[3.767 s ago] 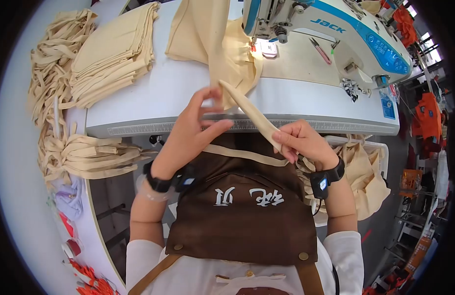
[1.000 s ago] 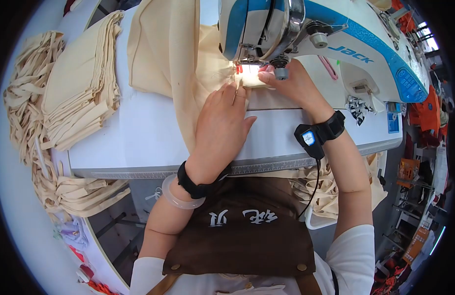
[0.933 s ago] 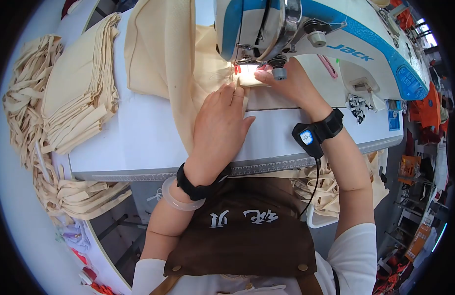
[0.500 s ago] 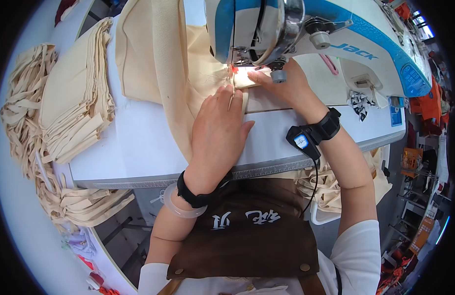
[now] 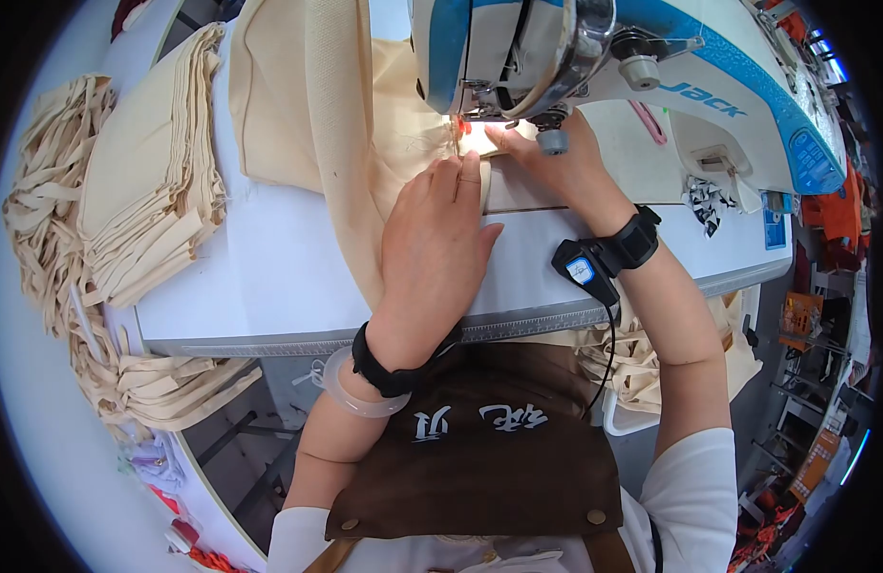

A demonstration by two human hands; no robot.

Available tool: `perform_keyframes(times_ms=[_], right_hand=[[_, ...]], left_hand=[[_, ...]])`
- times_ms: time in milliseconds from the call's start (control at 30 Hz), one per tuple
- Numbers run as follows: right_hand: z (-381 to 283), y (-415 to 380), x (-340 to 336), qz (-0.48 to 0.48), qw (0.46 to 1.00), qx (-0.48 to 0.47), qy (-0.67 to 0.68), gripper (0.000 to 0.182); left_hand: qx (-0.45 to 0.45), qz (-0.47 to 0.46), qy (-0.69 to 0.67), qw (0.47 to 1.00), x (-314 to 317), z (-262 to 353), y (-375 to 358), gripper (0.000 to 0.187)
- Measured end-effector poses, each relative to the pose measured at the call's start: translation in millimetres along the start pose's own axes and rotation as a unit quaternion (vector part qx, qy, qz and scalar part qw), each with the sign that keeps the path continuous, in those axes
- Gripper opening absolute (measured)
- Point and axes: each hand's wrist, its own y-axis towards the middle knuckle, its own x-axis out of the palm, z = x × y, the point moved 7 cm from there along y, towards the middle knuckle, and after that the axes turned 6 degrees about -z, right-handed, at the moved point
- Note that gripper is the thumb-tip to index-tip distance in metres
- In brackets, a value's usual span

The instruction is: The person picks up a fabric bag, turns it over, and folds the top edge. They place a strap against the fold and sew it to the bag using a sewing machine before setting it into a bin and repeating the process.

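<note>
A cream canvas bag (image 5: 317, 105) lies across the white sewing table (image 5: 269, 277) and runs under the head of a white and blue sewing machine (image 5: 604, 57). My left hand (image 5: 436, 244) lies flat, palm down, on the bag and its cream strap, fingertips just short of the lit presser foot (image 5: 465, 124). My right hand (image 5: 556, 162) rests on the machine bed to the right of the foot, its fingers pressing the strap end beneath the needle. Both wrists wear black bands.
A stack of folded cream bags (image 5: 150, 181) sits at the table's left. Loose cream straps (image 5: 40, 210) hang over the left edge. More cream fabric (image 5: 642, 372) fills a bin at my right knee. A pink tool (image 5: 649, 122) lies behind the machine arm. Orange fabric (image 5: 838, 210) at far right.
3.8 s ago both hands held a folded strap in the air near my lap. Now they press it flat at the presser foot. Over the last second the hands barely shifted.
</note>
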Motion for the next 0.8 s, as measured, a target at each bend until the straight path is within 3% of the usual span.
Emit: perform_keyframes(times_ms=[800], right_hand=[[-1.6, 3.2, 0.0, -0.02, 1.0, -0.019, -0.013, 0.057]], left_hand=[[-0.022, 0.001, 0.029, 0.999, 3.8, 4.4, 1.3, 0.065]])
